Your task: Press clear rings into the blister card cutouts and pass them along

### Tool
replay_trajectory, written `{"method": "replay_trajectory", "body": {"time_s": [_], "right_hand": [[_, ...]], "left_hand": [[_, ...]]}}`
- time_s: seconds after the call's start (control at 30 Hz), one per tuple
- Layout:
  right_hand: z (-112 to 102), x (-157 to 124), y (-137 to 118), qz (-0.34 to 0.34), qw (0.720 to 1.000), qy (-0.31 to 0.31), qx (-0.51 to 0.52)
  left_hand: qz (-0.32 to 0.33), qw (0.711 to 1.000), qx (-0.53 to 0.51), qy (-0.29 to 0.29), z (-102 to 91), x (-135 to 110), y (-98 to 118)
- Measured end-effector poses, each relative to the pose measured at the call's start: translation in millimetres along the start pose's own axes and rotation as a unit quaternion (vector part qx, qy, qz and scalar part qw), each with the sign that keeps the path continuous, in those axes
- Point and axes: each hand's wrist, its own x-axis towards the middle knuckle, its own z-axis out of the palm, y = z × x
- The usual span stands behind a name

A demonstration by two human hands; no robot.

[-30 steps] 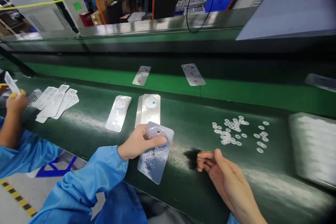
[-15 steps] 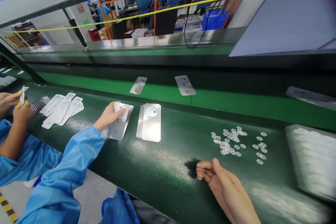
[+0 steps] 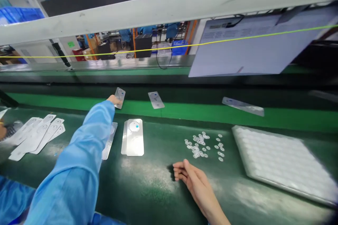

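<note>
My left hand (image 3: 113, 100) reaches over the green belt, its fingers closed at the lower left edge of a flat silvery blister card (image 3: 120, 95). My sleeve partly covers another stack of cards (image 3: 109, 144) on the bench. Right of that lies a neat stack of shiny cards (image 3: 135, 140), the top one with a round recess and a blue dot. Low over the bench, my right hand (image 3: 188, 175) is curled with thumb against index finger; anything between them is hidden. Just beyond it lie small clear rings (image 3: 198, 146) in a loose heap, with several more to their right (image 3: 220, 147).
Two more cards, one upright-lying (image 3: 156, 100) and one slanted (image 3: 243, 106), rest on the green belt (image 3: 185, 114). A wrapped white tray (image 3: 285, 161) lies right. Fanned white cards (image 3: 39, 135) lie left, beside a co-worker's hand (image 3: 2, 132). A grey beam (image 3: 158, 10) crosses overhead.
My left hand has left the card stack on the bench and moved forward to the card on the belt. My right hand keeps its curled shape. The view has swung right and up.
</note>
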Motion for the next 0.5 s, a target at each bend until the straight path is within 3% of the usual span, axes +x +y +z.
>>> {"method": "replay_trajectory", "body": {"time_s": [0.13, 0.23, 0.3, 0.37, 0.5], "right_hand": [[22, 7, -11, -0.047, 0.998, 0.011, -0.037], [38, 2, -13, -0.111, 0.992, -0.01, -0.063], [43, -6, -8, -0.143, 0.982, -0.027, -0.122], [40, -17, -1, -0.149, 0.971, -0.045, -0.184], [28, -29, 6, -0.137, 0.955, -0.088, -0.247]], "left_hand": [[-0.03, 0.99, -0.081, -0.115, 52.5, -10, -1], [-0.089, 0.962, -0.134, -0.219, 97.7, -38, -18], [-0.123, 0.945, -0.205, -0.225, 118.5, -61, -28], [-0.144, 0.931, -0.274, -0.195, 131.5, -77, -34], [-0.217, 0.885, -0.373, -0.173, 145.7, -82, -33]]}}
